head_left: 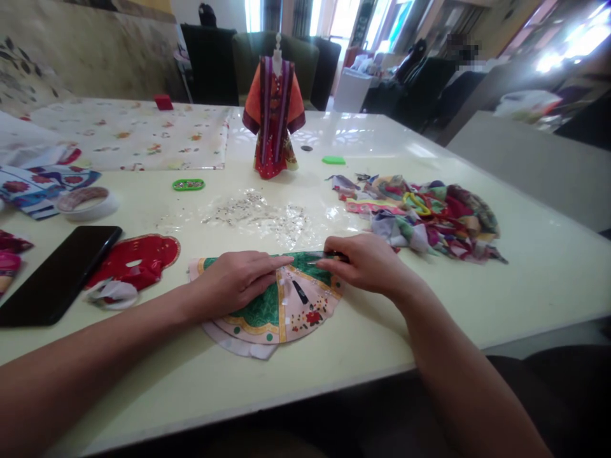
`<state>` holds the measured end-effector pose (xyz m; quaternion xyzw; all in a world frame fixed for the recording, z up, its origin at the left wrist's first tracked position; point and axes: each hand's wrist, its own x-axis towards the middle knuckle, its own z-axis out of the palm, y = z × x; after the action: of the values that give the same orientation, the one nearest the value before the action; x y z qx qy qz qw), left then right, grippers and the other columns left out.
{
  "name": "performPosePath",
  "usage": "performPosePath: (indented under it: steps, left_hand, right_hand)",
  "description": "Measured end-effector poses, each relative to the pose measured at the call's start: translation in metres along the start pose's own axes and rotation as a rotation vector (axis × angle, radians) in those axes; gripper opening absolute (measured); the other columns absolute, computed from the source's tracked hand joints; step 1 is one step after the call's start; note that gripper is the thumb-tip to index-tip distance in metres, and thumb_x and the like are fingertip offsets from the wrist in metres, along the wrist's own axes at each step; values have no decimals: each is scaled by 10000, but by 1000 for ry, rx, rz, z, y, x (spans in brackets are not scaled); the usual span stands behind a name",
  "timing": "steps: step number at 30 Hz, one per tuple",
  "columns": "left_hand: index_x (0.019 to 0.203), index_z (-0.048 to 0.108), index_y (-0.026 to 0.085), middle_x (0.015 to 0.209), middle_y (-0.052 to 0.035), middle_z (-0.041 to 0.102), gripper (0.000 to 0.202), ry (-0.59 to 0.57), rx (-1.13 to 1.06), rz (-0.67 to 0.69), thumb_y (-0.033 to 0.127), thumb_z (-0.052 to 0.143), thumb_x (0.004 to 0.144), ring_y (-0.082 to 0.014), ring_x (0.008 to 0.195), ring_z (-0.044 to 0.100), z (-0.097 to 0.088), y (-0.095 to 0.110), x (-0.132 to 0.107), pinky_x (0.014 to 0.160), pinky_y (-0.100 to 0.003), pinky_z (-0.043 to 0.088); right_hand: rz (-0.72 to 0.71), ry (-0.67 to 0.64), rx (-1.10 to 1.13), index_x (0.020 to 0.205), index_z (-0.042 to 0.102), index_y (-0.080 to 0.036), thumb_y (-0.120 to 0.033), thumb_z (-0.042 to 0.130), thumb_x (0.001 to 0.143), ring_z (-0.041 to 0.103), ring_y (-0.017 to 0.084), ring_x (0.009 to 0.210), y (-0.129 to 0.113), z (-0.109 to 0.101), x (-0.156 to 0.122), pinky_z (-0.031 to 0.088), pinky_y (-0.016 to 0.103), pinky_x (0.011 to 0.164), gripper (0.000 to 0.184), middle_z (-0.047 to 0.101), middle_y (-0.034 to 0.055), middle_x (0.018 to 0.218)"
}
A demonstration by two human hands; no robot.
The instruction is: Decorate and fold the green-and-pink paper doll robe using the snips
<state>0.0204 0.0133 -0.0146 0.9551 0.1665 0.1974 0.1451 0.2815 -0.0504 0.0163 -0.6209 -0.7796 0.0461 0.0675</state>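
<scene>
A: Please tell me, what is the left hand (233,283) doing?

B: It is lying flat and open on a fan-shaped cloth piece (281,305), with the fingers stretching toward the right. This cloth is resting near the middle of the near table edge, on a glossy white table (525,280). It is showing green, cream and gold bands with small red flowers, and a white cloth layer (238,340) is sticking out under its near edge.

A: And the right hand (365,264)?

B: It is staying apart from the left hand, but only just. Its fingers (337,249) are bending over the far edge of the cloth piece, on a thin dark tool (329,256). I cannot tell if the hand is gripping this tool firmly, or what kind of tool it is.

A: What is lying around them?

B: On the right, a heap of colourful fabric scraps (420,216) is sitting near the right hand. On the left, a black phone (57,273) and a red cut cloth piece (133,261) are lying beside the left forearm. Toward the far side, many small sequins (258,216) are spreading over the table, and a miniature red and orange dress (274,114) is standing on a small white form, with a green beaded tray (188,184) on its left.
</scene>
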Motion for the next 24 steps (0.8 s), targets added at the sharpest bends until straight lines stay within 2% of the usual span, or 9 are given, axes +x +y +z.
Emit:
performPosePath:
  steps: [3,5,8,9,12,14,17,20,24]
  left_hand:
    - [1102,604,171,939,-66,632,237,-15,104,-75,305,498,938,-190,871,574,-5,0,2,762,-312,476]
    - [979,591,159,931,-79,605,244,-17,209,-170,383,561,889,-224,879,546,-8,-4,3,774,-360,467]
    - [976,572,164,960,-87,588,307,-13,283,-271,444,590,851,-234,887,535,-9,-16,1,775,-375,461]
    - [944,577,167,945,-85,586,298,-18,290,-281,447,594,844,-231,873,535,-10,-21,1,762,-368,460]
    - [798,580,176,852,-67,584,180,-61,276,-263,343,552,860,-205,799,541,-13,-30,-1,700,-327,447]
    - [764,570,181,793,-50,594,122,-75,270,-264,241,511,853,-186,740,547,-16,-33,-2,642,-295,424]
    - [848,571,190,804,-37,635,110,-67,264,-322,144,477,817,-175,697,561,-18,-36,-3,583,-273,399]
    - [966,574,179,938,-72,646,217,-11,297,-322,94,472,796,-209,825,585,-18,-35,-3,685,-325,459]
    - [999,589,171,1021,-92,610,210,98,273,-188,94,465,848,-224,954,546,-18,-22,0,830,-393,473]
  right_hand:
    - [47,50,48,885,634,-205,-516,498,895,521,131,616,6,3,2,222,264,565,340,625,7,678]
    - [68,87,72,977,640,-215,-550,485,896,528,135,612,10,7,5,231,261,564,378,633,4,684]
    - [86,41,37,1164,607,-234,-611,547,835,551,163,647,14,13,9,246,255,565,504,659,18,727]
    - [92,13,7,1158,614,-235,-585,569,826,557,170,666,15,15,10,247,255,566,484,671,28,756]
    - [95,-60,-76,917,669,-218,-386,548,852,543,162,677,14,17,13,225,262,553,218,678,44,788]
    - [83,-91,-86,791,651,-206,-301,516,839,512,148,648,11,15,13,209,266,541,172,655,36,743]
    - [51,-101,-36,721,616,-198,-291,499,825,468,136,623,8,11,12,209,263,538,182,614,22,688]
    - [17,-114,26,686,583,-191,-279,486,820,448,128,615,8,8,11,221,259,545,187,586,15,666]
    - [11,-122,52,672,567,-186,-249,483,804,442,129,627,6,6,11,233,260,555,168,579,15,666]
